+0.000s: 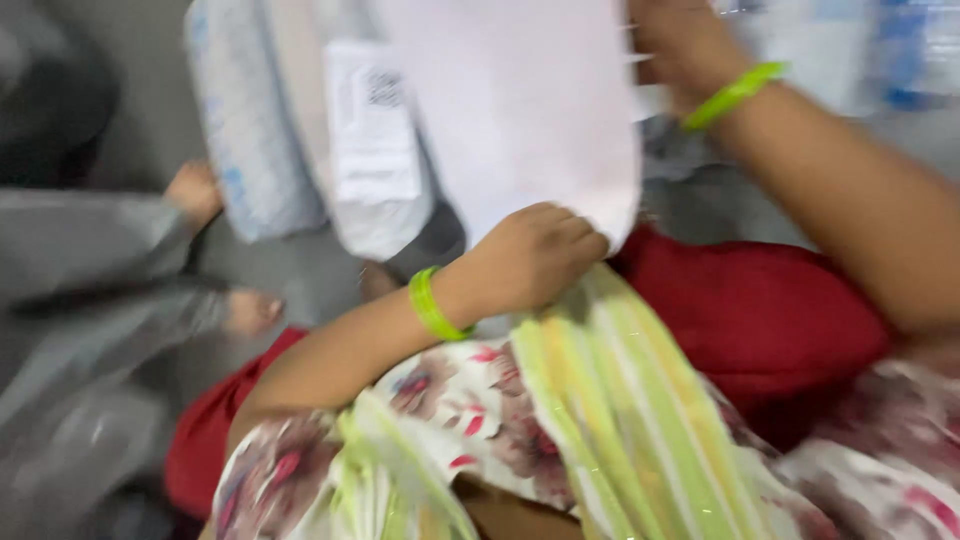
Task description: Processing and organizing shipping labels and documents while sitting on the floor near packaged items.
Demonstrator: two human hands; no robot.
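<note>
Left hand [530, 255]: fist closed on near edge of white sheet [510, 110].
Right hand [680, 45]: grips sheet's far right edge.
Parcel [375, 150]: soft grey bag, white label.
Cloth [610, 400]: pleated, yellow-green.

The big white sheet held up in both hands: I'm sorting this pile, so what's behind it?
Behind the white sheet, held by the left hand and right hand, a white labelled package and a blue-printed white bag stick out leftward. Anything directly behind is covered.
</note>
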